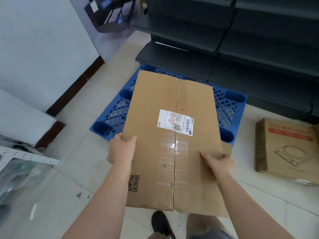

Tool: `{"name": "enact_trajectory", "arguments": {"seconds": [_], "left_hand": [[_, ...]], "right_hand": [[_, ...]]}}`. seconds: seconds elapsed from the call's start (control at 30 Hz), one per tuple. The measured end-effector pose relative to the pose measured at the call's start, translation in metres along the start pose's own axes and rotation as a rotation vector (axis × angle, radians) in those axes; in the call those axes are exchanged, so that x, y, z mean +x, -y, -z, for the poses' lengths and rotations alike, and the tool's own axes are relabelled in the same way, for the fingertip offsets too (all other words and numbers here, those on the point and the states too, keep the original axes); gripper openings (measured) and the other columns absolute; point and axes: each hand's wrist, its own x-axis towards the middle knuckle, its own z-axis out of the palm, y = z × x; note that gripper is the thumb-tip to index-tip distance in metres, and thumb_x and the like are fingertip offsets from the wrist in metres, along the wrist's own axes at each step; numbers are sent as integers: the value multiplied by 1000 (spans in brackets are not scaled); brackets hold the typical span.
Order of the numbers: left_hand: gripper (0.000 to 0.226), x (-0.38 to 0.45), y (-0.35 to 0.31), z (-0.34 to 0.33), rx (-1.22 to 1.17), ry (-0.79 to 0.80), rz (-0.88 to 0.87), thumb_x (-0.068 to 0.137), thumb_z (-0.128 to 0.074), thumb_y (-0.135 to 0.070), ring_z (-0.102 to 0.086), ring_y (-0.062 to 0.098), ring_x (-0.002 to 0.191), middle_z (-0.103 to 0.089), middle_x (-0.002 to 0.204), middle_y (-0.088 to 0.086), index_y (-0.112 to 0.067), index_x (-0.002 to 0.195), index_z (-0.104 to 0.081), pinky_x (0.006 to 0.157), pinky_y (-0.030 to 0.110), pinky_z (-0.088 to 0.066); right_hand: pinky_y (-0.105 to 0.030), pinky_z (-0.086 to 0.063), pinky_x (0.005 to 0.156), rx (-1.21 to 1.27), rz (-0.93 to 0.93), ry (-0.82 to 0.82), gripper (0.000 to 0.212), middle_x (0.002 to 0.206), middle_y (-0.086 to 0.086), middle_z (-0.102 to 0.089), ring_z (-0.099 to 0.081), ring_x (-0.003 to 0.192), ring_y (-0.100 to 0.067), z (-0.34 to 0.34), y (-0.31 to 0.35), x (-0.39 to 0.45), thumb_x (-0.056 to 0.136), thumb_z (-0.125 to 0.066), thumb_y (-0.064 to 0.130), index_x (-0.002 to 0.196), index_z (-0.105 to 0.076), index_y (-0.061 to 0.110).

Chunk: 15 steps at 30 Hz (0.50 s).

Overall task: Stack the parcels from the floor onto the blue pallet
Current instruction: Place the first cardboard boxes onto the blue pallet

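I hold a large flat cardboard parcel [172, 138] with a white shipping label and a taped seam, level in front of me. My left hand [120, 149] grips its left edge and my right hand [219, 163] grips its right edge. The parcel hangs over the blue plastic pallet [115, 111], which lies on the tiled floor and is mostly hidden behind it. A second cardboard parcel [286, 149] with red print and a line drawing lies on the floor at the right.
Dark metal shelving [241, 49] stands right behind the pallet. A white wall with a brown skirting [43, 49] runs along the left. A white perforated rack [25, 156] sits at the near left. My shoe [160, 223] shows below the parcel.
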Motion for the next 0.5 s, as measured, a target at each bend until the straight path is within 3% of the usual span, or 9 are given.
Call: {"name": "enact_trajectory", "arguments": {"seconds": [0.13,0.3,0.5], "left_hand": [[45,52,2,11,-9,43,23,72,-52,-47,-58,32,103,-61,113,3,-31,114,-55,93,51,-48],[35,130,-16,-4,78,81,24,78,-53,-42,-56,32,103,-60,112,4,-30,111,-54,98,52,-41],[46,236,-57,-43,78,130,31,77,-55,-37,-54,35,102,-55,117,9,-22,120,-54,96,51,-42]], "right_hand": [[-51,-41,102,-12,-27,-31,93,131,-16,-51,-49,121,-37,-47,16,-2,63,-78,52,133,-40,6],[-53,-43,99,-44,-69,-75,89,132,-12,-52,-49,122,-35,-98,52,27,65,-75,54,134,-41,10],[-52,-39,102,-97,-85,-82,85,135,-14,-49,-44,126,-35,-156,116,96,71,-73,52,136,-41,7]]}}
